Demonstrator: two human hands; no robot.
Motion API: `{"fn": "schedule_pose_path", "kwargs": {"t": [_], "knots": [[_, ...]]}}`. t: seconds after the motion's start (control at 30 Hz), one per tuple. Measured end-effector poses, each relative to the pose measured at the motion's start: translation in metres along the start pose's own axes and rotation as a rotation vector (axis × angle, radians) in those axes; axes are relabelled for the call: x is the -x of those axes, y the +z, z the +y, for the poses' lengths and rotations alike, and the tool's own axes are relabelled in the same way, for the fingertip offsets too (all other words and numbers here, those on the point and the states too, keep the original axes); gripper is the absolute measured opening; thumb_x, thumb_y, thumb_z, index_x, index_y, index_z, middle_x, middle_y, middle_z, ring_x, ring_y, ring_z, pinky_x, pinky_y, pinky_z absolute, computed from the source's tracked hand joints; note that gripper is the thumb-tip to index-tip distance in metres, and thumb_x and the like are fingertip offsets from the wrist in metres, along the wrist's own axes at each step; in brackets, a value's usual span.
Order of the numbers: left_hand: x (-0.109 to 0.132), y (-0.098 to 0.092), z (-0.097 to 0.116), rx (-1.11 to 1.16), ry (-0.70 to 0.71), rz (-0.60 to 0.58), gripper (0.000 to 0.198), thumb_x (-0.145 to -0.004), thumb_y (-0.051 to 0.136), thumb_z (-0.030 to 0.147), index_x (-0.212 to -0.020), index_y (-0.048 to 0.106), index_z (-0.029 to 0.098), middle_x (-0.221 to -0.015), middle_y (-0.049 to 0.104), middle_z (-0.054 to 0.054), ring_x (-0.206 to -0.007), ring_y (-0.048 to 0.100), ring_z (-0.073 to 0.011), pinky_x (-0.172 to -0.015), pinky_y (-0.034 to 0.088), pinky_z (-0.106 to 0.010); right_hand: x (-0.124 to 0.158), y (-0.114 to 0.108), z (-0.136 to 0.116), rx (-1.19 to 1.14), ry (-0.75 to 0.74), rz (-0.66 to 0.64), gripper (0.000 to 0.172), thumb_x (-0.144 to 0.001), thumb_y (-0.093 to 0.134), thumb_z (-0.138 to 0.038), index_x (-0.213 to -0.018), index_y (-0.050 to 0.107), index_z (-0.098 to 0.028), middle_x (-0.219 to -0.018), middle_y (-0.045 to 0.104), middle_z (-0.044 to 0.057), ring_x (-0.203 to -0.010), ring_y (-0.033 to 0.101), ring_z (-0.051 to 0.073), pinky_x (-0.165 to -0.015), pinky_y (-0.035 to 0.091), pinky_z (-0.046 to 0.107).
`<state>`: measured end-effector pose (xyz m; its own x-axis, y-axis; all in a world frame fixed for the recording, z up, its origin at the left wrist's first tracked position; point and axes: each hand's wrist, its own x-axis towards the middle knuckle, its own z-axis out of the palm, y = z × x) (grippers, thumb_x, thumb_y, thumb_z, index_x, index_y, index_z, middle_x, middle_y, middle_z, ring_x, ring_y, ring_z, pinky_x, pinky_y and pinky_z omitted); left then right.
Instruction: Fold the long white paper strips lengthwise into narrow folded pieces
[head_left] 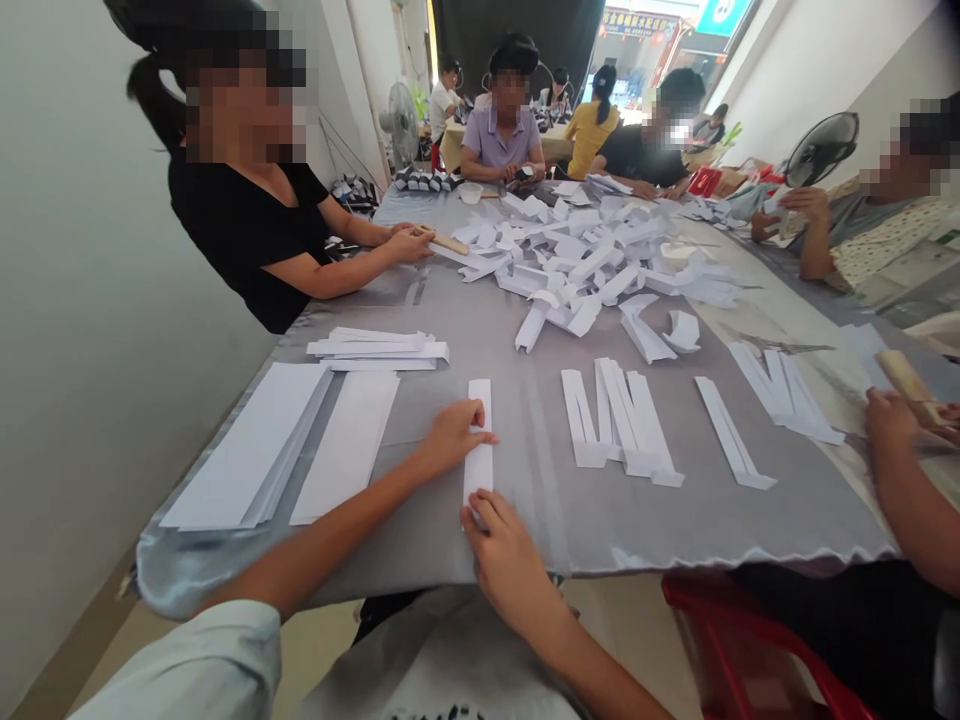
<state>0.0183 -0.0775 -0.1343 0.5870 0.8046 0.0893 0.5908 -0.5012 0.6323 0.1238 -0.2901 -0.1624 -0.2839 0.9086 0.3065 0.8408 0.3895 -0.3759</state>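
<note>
A narrow folded white paper strip [478, 470] lies lengthwise in front of me on the grey tablecloth. My left hand [454, 437] is over its upper part, fingers curled on the paper and thumb stretched across it. At the near end, my right hand [510, 560] has its bent fingers closed on the strip's lower edge. Left of my hands are a stack of wide white paper sheets [247, 440], a smaller stack of sheets [349, 445] and some narrow folded strips [379, 348]. To the right lie several folded strips with bent ends [619, 420] and a single one [731, 435].
A large heap of folded white paper [577, 245] covers the table's far middle. Co-workers sit around; one on the left [247, 220] holds a wooden stick [446, 242]. At right, another person's hand [892, 415] is near a wooden block [907, 385]. Scissors [780, 343] lie nearby.
</note>
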Motion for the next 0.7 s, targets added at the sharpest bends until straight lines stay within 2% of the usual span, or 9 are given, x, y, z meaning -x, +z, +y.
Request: {"fn": "schedule_pose_path", "kwargs": {"t": [0.27, 0.43, 0.6, 0.7], "knots": [[-0.054, 0.002, -0.013, -0.082, -0.069, 0.093, 0.04, -0.087, 0.082, 0.042, -0.074, 0.049, 0.023, -0.088, 0.066, -0.002, -0.086, 0.059, -0.0227, -0.08, 0.04, -0.036, 0.0, 0.001, -0.002, 0.027, 0.017, 0.011, 0.045, -0.099, 0.054, 0.0, -0.143, 0.066, -0.004, -0.145, 0.065, 0.022, -0.142, 0.053, 0.035, -0.119, 0.054, 0.053], [-0.075, 0.002, -0.016, -0.103, -0.13, 0.127, 0.043, -0.089, 0.082, 0.043, -0.069, 0.049, 0.023, -0.08, 0.065, -0.001, -0.08, 0.058, -0.0219, -0.074, 0.036, -0.034, 0.0, 0.002, -0.002, 0.014, 0.014, -0.003, 0.049, -0.098, 0.052, 0.0, -0.145, 0.065, -0.005, -0.145, 0.065, 0.023, -0.143, 0.052, 0.035, -0.12, 0.052, 0.055], [-0.097, 0.006, -0.014, -0.132, -0.193, 0.213, 0.042, -0.097, 0.073, 0.038, -0.069, 0.046, 0.023, -0.076, 0.064, -0.003, -0.075, 0.056, -0.0222, -0.073, 0.035, -0.035, -0.001, -0.003, -0.001, -0.007, 0.023, -0.008, 0.052, -0.094, 0.053, 0.003, -0.143, 0.066, -0.007, -0.144, 0.065, 0.02, -0.141, 0.052, 0.034, -0.119, 0.052, 0.053], [-0.098, 0.006, -0.01, -0.147, -0.174, 0.238, 0.036, -0.102, 0.065, 0.035, -0.072, 0.049, 0.024, -0.082, 0.067, -0.005, -0.079, 0.059, -0.024, -0.077, 0.039, -0.037, -0.009, -0.013, 0.005, -0.081, 0.01, -0.026, 0.053, -0.09, 0.053, 0.007, -0.138, 0.07, -0.011, -0.137, 0.069, 0.016, -0.136, 0.055, 0.031, -0.118, 0.052, 0.049]]}}
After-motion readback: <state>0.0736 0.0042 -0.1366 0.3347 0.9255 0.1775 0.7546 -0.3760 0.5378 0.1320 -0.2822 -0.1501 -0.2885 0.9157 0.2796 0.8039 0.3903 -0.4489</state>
